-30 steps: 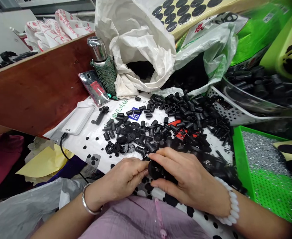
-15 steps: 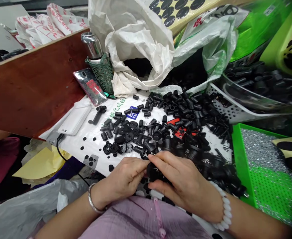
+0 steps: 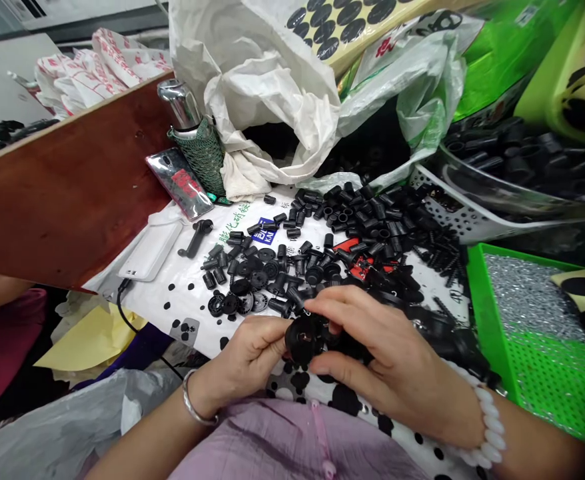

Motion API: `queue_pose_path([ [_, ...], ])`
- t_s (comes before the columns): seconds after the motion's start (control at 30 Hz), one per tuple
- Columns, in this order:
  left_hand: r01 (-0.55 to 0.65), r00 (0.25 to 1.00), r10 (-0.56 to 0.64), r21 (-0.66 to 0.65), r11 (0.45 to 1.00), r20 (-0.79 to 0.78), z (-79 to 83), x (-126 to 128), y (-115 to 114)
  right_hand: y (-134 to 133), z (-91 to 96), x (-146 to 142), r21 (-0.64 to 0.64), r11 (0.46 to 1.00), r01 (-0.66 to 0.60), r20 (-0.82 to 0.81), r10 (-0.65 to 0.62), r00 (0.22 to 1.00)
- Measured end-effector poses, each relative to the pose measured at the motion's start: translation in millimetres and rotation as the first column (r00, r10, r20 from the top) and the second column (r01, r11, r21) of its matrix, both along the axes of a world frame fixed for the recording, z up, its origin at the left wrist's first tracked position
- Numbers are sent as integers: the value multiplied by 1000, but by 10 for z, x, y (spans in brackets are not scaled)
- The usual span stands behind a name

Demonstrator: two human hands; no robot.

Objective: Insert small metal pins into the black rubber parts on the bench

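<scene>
A round black plastic part (image 3: 304, 339) sits between both hands just above my lap. My right hand (image 3: 387, 360) wraps around it from the right, fingers curled, thumb underneath. My left hand (image 3: 247, 357) pinches its left edge with closed fingertips. A silver bangle is on the left wrist and a white bead bracelet on the right. Right behind the hands, a heap of small black tubes and discs (image 3: 352, 247) covers a white printed sheet (image 3: 192, 280).
A phone (image 3: 178, 182), a mesh-sleeved metal bottle (image 3: 197, 143) and a white power bank (image 3: 150, 250) stand at the left by a brown board (image 3: 72, 187). White bags rise behind. A green tray (image 3: 537, 333) of silver bits lies right. Another person's arm shows at far left.
The black part has turned so its round face shows more, and the right fingers have shifted over its top. The view has tilted slightly; the heap has not moved.
</scene>
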State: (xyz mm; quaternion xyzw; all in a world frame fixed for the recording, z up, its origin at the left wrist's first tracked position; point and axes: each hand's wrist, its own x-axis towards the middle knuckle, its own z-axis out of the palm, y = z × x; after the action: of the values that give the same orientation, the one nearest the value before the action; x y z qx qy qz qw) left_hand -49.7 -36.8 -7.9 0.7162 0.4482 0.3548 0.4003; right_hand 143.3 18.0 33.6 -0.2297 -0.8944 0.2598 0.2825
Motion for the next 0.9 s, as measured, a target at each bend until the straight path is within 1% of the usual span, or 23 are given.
queue_pose_path([
  [0.1,0,1000,0,37,999,-7,8,12,1,-2,26,-7,-22,999,-33,-24,33,999],
  [0.27,7,1000,-7,99,995,0,4,93,-10,-54,-14,-37,-68,997,-21,-61,17,998],
  [0.33,-15,1000,16,156,988,-1,-27,116,-18,-76,-48,-49,-59,998,-23,-85,18,996],
  [0.43,-76,997,81,221,972,-15,-91,128,-41,-110,-87,-62,-55,998,-11,-97,6,995],
  [0.5,-93,995,99,224,970,-17,-123,121,-55,-120,-94,-63,-62,998,0,-92,-6,996],
  [0.63,-68,996,79,197,978,-44,-135,109,-57,-101,-64,-48,-64,997,-31,-97,25,995],
  [0.73,-45,995,61,179,983,-81,-96,128,-56,-82,-55,-28,-11,1000,-25,-90,24,996],
  [0.83,0,987,25,154,988,-159,-23,113,-58,-64,-108,24,53,999,-6,-63,9,998],
  [0.87,-1,984,28,151,989,-175,4,79,-58,-54,-137,53,59,998,-2,-53,5,999],
  [0.9,-28,982,56,156,987,-179,28,24,-57,-40,-169,89,57,998,9,-46,-7,999],
])
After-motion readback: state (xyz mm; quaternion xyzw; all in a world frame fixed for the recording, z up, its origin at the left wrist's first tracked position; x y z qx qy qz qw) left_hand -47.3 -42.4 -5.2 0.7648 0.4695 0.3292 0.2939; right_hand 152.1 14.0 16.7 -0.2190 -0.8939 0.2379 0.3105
